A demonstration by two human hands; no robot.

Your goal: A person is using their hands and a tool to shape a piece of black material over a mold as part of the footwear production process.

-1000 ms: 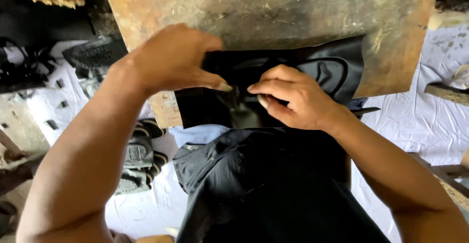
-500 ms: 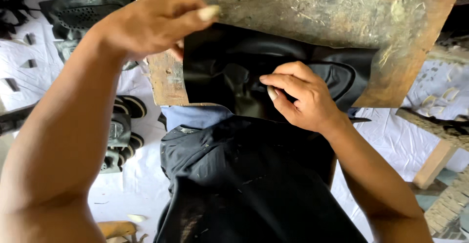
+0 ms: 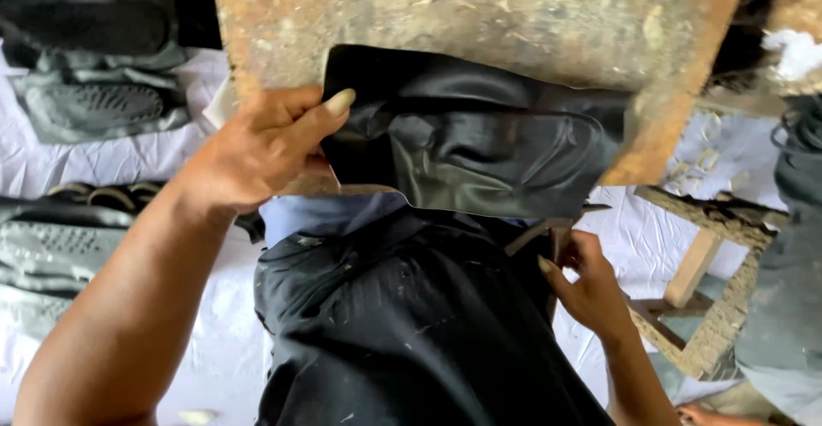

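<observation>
Sheet: black leather sheet (image 3: 479, 148), glossy, creased, with a raised moulded bulge near its middle; lower edge curled and cut unevenly.
Sheet position: lying flat on the stained wooden board (image 3: 479, 15) that serves as counter, lower edge overhanging the board's near edge above the lap.
Left grip: left hand (image 3: 257, 148) at the sheet's left edge, thumb laid across the top corner, fingers curled beneath; pinching the edge of the sheet.
Sheet relative to left grip: spreading away to the right of the pinch, corner touching the thumb.
Right grip: right hand (image 3: 586, 280) low, below the sheet's right lower edge, fingers pressed together around a thin dark tool (image 3: 548, 236); kind of tool hard to tell, possibly a blade handle.
Sheet relative to right grip: just above the hand, apart from it.
Lap: dark apron (image 3: 402, 323) covering the knees under the board.
Surroundings: grey shoe soles (image 3: 94, 105) on white cloth (image 3: 128, 152) at left; wooden frame (image 3: 693, 272) at right.
</observation>
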